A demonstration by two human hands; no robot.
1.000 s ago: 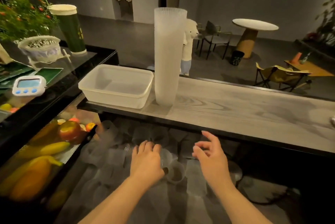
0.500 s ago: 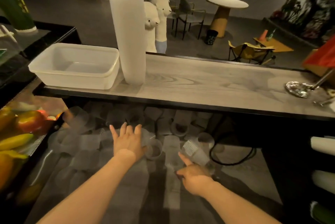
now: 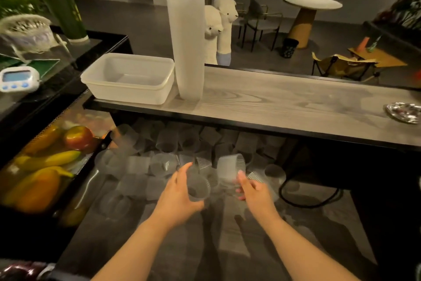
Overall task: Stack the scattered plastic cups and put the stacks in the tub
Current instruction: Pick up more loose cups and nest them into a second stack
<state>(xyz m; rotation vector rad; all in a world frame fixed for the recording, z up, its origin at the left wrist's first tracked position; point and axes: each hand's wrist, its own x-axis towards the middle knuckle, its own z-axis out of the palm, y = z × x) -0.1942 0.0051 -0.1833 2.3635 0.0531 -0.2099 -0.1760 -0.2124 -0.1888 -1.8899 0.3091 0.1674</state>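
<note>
Currently the left hand (image 3: 182, 192) is curling round one clear cup (image 3: 197, 187); the right hand (image 3: 252, 189) is gripping another cup (image 3: 230, 168), tilted. Both are hovering over the scattered cups (image 3: 145, 167) on the lower surface (image 3: 159, 230). Tall stack (image 3: 186, 35) is standing just beside the tub (image 3: 129, 80) on the upper surface (image 3: 284, 103).

Both hands have lifted cups off the heap: the left hand (image 3: 182, 192) now grips one cup (image 3: 197, 187), the right hand (image 3: 255, 192) another (image 3: 230, 168).

Both forearms and each hand (image 3: 180, 194) bare, no sleeves.
</note>
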